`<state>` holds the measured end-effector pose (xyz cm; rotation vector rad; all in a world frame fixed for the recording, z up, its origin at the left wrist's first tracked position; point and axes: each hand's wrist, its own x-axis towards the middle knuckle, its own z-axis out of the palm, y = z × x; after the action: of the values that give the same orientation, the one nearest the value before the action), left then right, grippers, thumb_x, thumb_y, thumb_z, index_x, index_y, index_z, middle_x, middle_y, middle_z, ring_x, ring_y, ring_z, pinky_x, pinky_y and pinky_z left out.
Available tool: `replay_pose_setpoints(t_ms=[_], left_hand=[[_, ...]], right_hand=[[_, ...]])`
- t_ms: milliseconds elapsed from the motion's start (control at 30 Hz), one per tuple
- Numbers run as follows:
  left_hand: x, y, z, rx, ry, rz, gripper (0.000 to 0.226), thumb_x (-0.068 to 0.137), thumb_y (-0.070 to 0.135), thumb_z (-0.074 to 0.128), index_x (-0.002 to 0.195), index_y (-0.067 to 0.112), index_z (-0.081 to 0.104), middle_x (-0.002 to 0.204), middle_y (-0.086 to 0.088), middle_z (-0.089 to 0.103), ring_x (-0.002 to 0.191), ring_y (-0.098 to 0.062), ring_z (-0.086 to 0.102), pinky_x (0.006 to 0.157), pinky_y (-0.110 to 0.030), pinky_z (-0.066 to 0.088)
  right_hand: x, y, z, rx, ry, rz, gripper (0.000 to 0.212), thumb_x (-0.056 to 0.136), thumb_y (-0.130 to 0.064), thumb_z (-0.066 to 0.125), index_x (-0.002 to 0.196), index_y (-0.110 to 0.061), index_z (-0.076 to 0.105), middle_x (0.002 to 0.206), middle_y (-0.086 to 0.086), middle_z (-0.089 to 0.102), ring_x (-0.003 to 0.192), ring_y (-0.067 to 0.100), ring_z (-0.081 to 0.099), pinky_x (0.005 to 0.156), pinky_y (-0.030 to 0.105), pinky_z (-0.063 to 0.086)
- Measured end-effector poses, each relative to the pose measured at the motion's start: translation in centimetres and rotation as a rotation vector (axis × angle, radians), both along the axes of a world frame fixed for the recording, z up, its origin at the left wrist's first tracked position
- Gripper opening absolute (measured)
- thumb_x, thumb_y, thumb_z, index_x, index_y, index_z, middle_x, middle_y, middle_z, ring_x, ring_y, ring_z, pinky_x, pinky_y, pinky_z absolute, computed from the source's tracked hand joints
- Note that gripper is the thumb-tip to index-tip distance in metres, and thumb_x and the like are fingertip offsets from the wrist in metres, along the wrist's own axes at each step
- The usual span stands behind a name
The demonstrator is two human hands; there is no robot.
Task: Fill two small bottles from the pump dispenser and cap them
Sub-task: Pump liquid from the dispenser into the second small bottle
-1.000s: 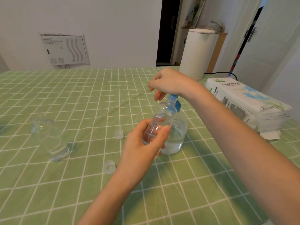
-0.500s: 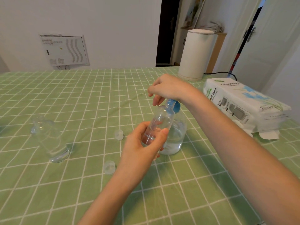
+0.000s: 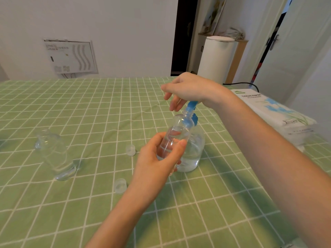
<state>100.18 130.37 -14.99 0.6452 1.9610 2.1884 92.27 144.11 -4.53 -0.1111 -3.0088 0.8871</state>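
My left hand grips a small clear bottle, tilted with its mouth under the blue spout. A little liquid shows in its lower part. Behind it stands the clear pump dispenser with a blue pump head. My right hand rests its palm on the pump head, fingers loose and pointing down. A second small clear bottle stands uncapped at the left. Two clear caps lie on the cloth: one cap near the middle, the other cap closer to me.
A green checked cloth covers the table. A pack of tissue paper lies at the right edge. A white cylindrical appliance with a black cord stands at the far edge.
The blue pump head sank half a second ago and has now risen, my right hand with it. My left hand keeps the small bottle under the spout.
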Motion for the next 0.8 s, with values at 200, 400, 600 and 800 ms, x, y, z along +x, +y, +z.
replay_pose_setpoints(t_ms=[200,400,600,800], left_hand=[[0.0,0.0,-0.1,0.007,-0.004,0.004,0.029,0.066,0.047,0.061,0.089,0.030,0.065,0.071,0.008,0.068,0.055,0.001,0.058,0.049,-0.010,0.044],[0.0,0.0,-0.1,-0.010,0.002,0.011,0.031,0.065,0.050,0.060,0.088,0.029,0.065,0.070,0.011,0.068,0.056,0.001,0.059,0.050,-0.010,0.045],[0.0,0.0,-0.2,-0.027,-0.022,0.028,0.028,0.068,0.043,0.062,0.088,0.023,0.065,0.067,0.003,0.066,0.054,0.000,0.057,0.049,-0.012,0.046],[0.1,-0.1,-0.3,-0.043,-0.029,0.036,0.028,0.068,0.043,0.062,0.086,0.022,0.065,0.067,0.003,0.065,0.053,0.002,0.057,0.047,-0.010,0.044]], right_hand=[[0.2,0.0,-1.1,-0.002,-0.062,-0.058,0.053,0.096,-0.053,0.033,0.091,-0.016,0.070,0.089,0.005,0.073,0.090,0.018,0.064,0.058,0.026,0.033],[0.0,0.0,-1.4,0.006,-0.124,-0.075,0.046,0.094,-0.048,0.036,0.080,-0.020,0.070,0.107,0.007,0.066,0.098,0.022,0.059,0.066,0.029,0.038],[0.0,0.0,-2.2,-0.014,-0.133,-0.065,0.042,0.096,-0.037,0.037,0.083,-0.015,0.070,0.103,0.008,0.065,0.073,0.019,0.052,0.058,0.027,0.036],[0.0,0.0,-2.6,-0.006,-0.150,-0.051,0.040,0.096,-0.036,0.037,0.084,-0.015,0.070,0.108,0.010,0.063,0.062,0.017,0.047,0.052,0.028,0.031]])
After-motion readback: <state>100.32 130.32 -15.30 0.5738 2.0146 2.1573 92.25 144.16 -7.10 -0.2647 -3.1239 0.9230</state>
